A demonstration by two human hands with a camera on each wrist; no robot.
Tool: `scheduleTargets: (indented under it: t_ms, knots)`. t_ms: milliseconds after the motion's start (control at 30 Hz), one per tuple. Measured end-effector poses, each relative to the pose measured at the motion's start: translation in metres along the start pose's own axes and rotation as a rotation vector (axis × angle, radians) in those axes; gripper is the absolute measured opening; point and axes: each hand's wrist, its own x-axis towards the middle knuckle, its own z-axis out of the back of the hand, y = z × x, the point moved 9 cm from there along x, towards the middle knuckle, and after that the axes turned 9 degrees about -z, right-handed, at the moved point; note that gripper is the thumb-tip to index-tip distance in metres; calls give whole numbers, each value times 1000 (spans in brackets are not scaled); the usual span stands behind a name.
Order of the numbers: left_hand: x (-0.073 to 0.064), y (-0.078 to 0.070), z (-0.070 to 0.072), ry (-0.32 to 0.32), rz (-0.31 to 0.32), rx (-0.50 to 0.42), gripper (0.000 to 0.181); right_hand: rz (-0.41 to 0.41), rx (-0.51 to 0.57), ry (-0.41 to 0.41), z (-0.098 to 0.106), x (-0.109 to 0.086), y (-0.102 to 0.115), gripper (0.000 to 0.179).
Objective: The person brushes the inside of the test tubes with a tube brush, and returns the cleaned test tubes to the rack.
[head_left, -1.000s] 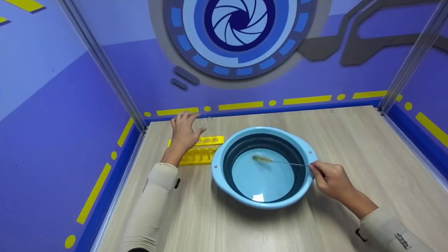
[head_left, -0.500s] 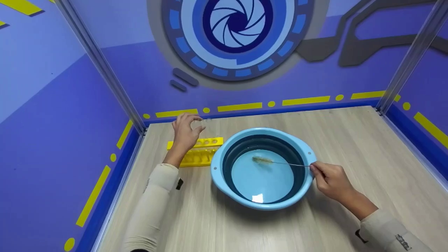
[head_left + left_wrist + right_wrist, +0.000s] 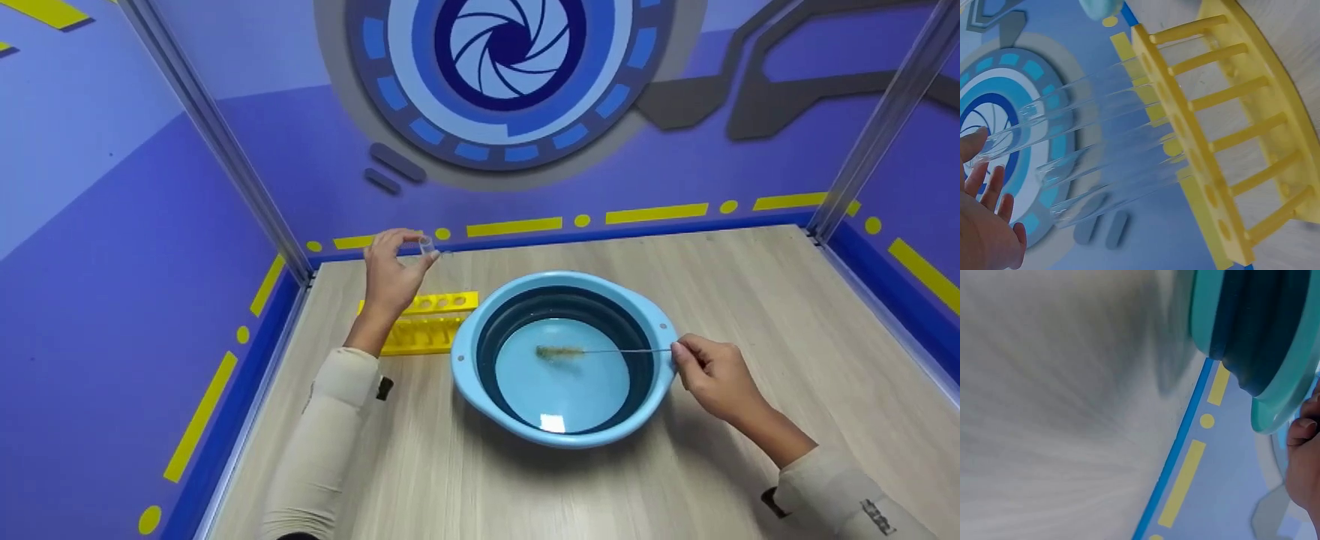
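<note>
At the rack, my left hand [image 3: 394, 277] pinches the mouth of a clear test tube [image 3: 427, 245] between thumb and fingers. The left wrist view shows the yellow test tube rack [image 3: 1207, 143] with several clear tubes [image 3: 1112, 191] standing in it, and the pinched one rises higher than the others. My right hand [image 3: 716, 379] grips the wire handle of a test tube brush [image 3: 561, 352] at the right rim of a light blue basin [image 3: 570, 441]. The brush's yellowish bristles lie over the water inside. From the right wrist, my curled fingers [image 3: 1302, 430] appear beside the basin's rim.
The basin stands on a wood-grain table [image 3: 540, 495], right beside the rack. A purple-blue back wall [image 3: 300, 165] and side walls enclose the table's far edge and both sides.
My left fingers have closed on a test tube's mouth and raised it slightly. My right hand has shifted a little rightward and up, levelling the brush.
</note>
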Motion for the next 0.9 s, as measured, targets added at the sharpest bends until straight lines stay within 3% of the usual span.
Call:
scheduleTargets:
  t_ms: [100, 233, 433, 633, 733, 900]
  knots:
    - [-2, -8, 5, -20, 2, -46, 24, -190, 33, 49, 0, 3, -13, 30]
    - [-4, -18, 10, -39, -16, -82, 23, -293, 12, 94, 0, 6, -20, 32]
    - [-7, -35, 19, -67, -77, -95, 25, -314, -147, 103, -3, 8, -14, 31]
    - [-10, -49, 22, -61, -115, -103, 24, -266, -307, 99, -7, 12, 0, 29]
    - [-12, -54, 20, -30, -131, -129, 24, -263, -343, 103, -9, 15, 4, 28]
    - [-16, -60, 10, 74, -154, -192, 24, -293, -334, 123, -11, 18, 4, 28]
